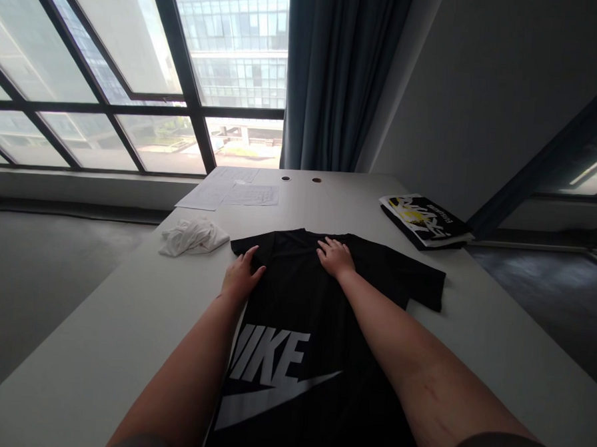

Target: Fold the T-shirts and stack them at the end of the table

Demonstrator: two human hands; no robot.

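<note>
A black T-shirt [324,311] with a large white Nike print lies spread on the white table, its collar toward the far end. My left hand [240,272] rests at the shirt's left sleeve, fingers apart. On the cloth just below the collar lies my right hand [335,255], palm down with fingers stretched out. Neither hand grips the fabric. The right sleeve lies spread out to the side. My forearms cover parts of the shirt's sides, and its lower end runs out of view.
The white table [472,339] bears a crumpled white cloth [194,237] at left, paper sheets [252,194] behind it, and a stack of folded printed clothes [425,221] at far right. Two round holes pierce the far end. A blue curtain [336,79] and windows stand beyond.
</note>
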